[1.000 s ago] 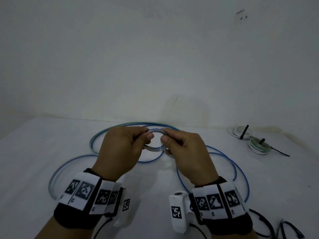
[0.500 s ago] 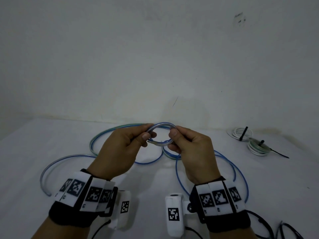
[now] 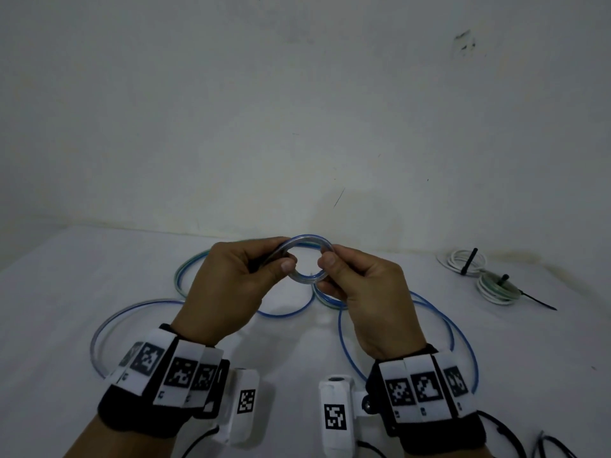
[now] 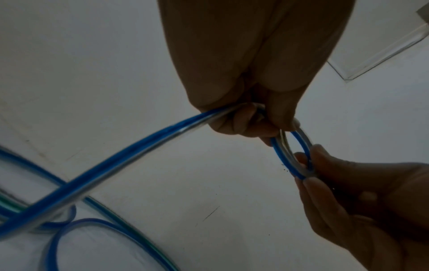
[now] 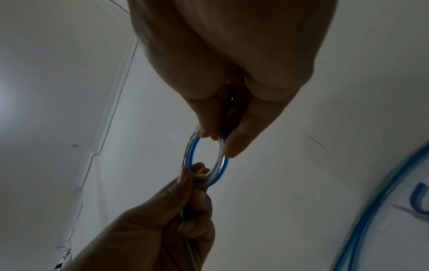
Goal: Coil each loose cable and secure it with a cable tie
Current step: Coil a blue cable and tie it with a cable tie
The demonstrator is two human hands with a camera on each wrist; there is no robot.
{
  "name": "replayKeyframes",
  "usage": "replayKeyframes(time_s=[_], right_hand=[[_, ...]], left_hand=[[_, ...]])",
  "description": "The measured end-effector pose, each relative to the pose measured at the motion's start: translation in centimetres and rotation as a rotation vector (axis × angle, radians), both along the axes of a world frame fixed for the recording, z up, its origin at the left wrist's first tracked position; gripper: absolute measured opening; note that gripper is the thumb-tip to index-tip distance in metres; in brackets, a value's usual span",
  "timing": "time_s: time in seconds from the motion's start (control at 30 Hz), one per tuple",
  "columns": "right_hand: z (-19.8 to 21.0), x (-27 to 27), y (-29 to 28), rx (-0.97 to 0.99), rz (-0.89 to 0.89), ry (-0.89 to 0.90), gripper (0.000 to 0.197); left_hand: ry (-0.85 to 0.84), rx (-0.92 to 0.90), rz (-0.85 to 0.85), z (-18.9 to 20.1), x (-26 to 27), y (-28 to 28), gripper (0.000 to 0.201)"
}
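- The white tabletop [image 3: 82, 292] runs back to a pale wall [image 3: 297, 94].
- The long blue and clear cable [image 3: 463, 342] lies in big loose loops on the tabletop, around and under both hands.
- The left hand [image 3: 238, 285] is up above the tabletop. Its thumb and fingers pinch the left side of a small ring of cable.
- The right hand [image 3: 367, 292] is just beside it. Its thumb and fingers pinch the right side of the same ring.
- Both wrists wear black bands with white tags that have black square patterns on them.
- The small cable ring [image 3: 305, 259] sits between the two hands, held up in the air. In the left wrist view, the ring [image 4: 292, 152] has more than one turn, and the cable runs from the left hand down to the loops below.
- A white cable coil [image 3: 463, 261] lies far off to the right, near the wall, with a black cable tie [image 3: 468, 262] round it.
- A second coil [image 3: 497, 287], white and greenish, lies just beside that one. Its black cable tie [image 3: 537, 300] sticks out to the right.
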State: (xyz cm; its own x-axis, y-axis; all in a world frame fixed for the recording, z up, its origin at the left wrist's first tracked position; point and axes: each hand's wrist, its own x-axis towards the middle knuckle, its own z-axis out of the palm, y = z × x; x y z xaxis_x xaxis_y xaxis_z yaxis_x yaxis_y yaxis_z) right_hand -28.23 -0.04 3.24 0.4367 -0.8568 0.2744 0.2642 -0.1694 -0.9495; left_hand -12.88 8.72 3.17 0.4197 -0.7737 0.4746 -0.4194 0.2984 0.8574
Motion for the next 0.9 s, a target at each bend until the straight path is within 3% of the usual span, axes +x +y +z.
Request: replayKeyframes(time_s=[0.13, 0.3, 0.4, 0.47, 0.6, 0.7, 0.8, 0.9], right_hand=[[0.1, 0.1, 0.3, 0.022, 0.022, -0.025, 0.014], [-0.3, 0.8, 0.1, 0.241, 0.060, -0.143, 0.011], [-0.9, 1.0, 0.0, 0.304, 0.102, -0.109, 0.011], [-1.2, 0.9, -0.1, 0.206, 0.088, 0.015, 0.012], [-1.6, 0.4, -0.5, -0.363, -0.128, 0.421, 0.026], [-1.2, 0.3, -0.2, -0.608, -0.173, 0.475, 0.023], [-0.8, -0.3, -0.4, -0.699, -0.199, 0.490, 0.018], [-0.2, -0.9, -0.7, -0.495, -0.117, 0.353, 0.014]], left_hand=[[-0.079, -0.045, 0.092, -0.2, -0.5, -0.3, 0.022], [0.086, -0.009, 0.037, -0.2, -0.9, -0.6, 0.017], [0.103, 0.051, 0.051, -0.3, -0.5, -0.6, 0.015], [-0.070, 0.083, 0.134, -0.4, -0.2, -0.5, 0.015], [-0.487, 0.077, 0.242, -0.9, 0.2, -0.7, 0.017], [-0.616, 0.083, 0.179, -1.1, -0.1, -1.0, 0.018], [-0.600, 0.054, 0.116, -1.0, 0.0, -0.9, 0.020], [-0.364, -0.027, 0.060, -0.5, -0.2, -0.4, 0.016]])
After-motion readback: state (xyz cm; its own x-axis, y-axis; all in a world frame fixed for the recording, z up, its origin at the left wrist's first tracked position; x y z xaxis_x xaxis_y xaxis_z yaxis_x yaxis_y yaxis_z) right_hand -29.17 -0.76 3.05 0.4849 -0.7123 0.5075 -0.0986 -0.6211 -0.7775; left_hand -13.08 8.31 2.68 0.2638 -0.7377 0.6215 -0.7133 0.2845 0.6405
